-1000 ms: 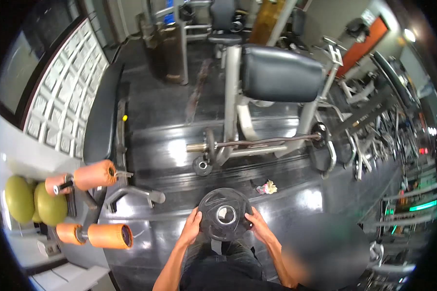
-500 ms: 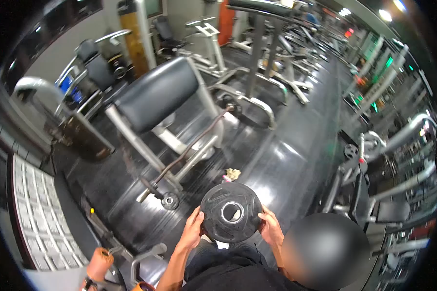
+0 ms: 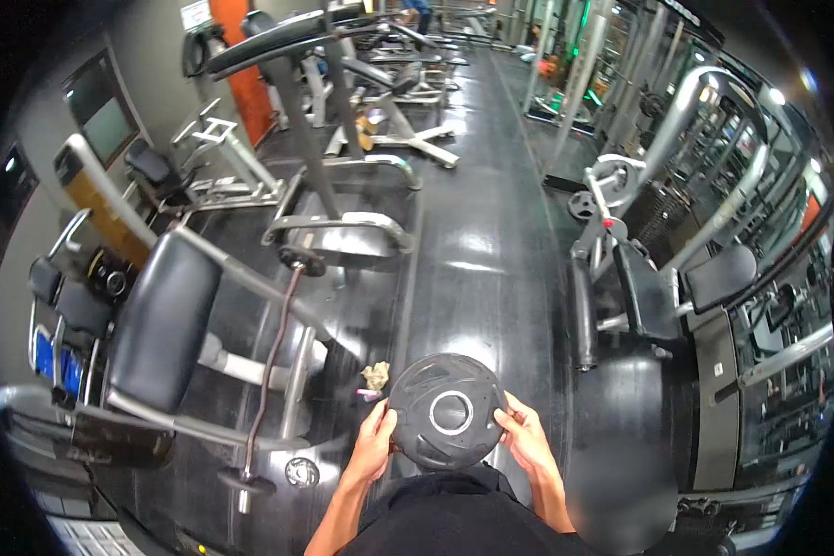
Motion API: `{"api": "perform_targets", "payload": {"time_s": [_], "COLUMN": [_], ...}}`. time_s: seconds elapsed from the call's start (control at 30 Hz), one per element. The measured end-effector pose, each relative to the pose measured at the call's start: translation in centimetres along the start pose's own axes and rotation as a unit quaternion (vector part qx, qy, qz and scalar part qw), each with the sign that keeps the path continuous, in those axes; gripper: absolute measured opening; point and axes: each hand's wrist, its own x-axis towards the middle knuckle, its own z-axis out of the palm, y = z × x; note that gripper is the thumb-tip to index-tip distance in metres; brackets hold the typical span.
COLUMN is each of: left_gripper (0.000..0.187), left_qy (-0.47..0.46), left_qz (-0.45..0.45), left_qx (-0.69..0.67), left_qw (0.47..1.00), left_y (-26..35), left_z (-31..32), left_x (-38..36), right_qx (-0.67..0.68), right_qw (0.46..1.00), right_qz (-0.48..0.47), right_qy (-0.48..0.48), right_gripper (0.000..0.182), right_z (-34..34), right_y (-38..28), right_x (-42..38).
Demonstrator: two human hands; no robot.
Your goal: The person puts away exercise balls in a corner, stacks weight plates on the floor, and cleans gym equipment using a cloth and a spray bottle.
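Observation:
A round black weight plate (image 3: 417,408) with a metal ring at its centre is held in front of my body, its face turned up toward me. My left hand (image 3: 372,443) grips its left rim, thumb on top. On the opposite rim my right hand (image 3: 528,443) is closed in the same way; the fingertips under the plate are hidden. To the left, a curved barbell (image 3: 271,371) with a small plate at each end lies along a padded bench (image 3: 167,320). Another small plate (image 3: 302,473) is on the floor near the bar's closer end.
A crumpled yellowish item (image 3: 375,375) lies on the black floor (image 3: 477,278) just beyond my left hand. Gym machines line both sides; one with a black seat (image 3: 644,287) stands at right. A blurred patch (image 3: 625,496) covers the lower right. A person (image 3: 419,14) is far off.
My view has swung to the right, so the bench and barbell now sit further left and the aisle runs ahead. Both hands still hold the weight plate.

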Motion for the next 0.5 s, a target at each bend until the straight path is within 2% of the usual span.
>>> {"api": "perform_targets", "payload": {"time_s": [0.13, 0.17, 0.3, 0.4, 0.5], "left_gripper": [0.035, 0.033, 0.033, 0.030, 0.028], "left_qy": [-0.022, -0.027, -0.047, -0.031, -0.053], "left_qz": [0.021, -0.007, -0.018, -0.027, -0.044], "left_qx": [0.006, 0.016, 0.016, 0.040, 0.039], "left_qw": [0.999, 0.999, 0.999, 0.998, 0.997], "left_y": [-0.3, 0.1, 0.4, 0.7, 0.5], "left_z": [2.7, 3.3, 5.3, 6.3, 6.5], "left_x": [5.9, 6.5, 11.2, 14.2, 18.3], "right_qx": [-0.016, -0.028, -0.055, -0.044, -0.076], "right_qw": [0.999, 0.999, 0.995, 0.993, 0.989], "right_qz": [0.000, 0.001, -0.030, -0.007, 0.000], "right_qy": [0.038, 0.047, 0.077, 0.106, 0.125], "right_gripper": [0.041, 0.042, 0.043, 0.044, 0.045], "right_z": [-3.6, -4.3, -6.1, -6.5, -7.1], "right_y": [-1.1, -1.1, -2.6, -4.3, -5.9], "right_x": [3.4, 4.1, 7.4, 9.7, 12.4]}}
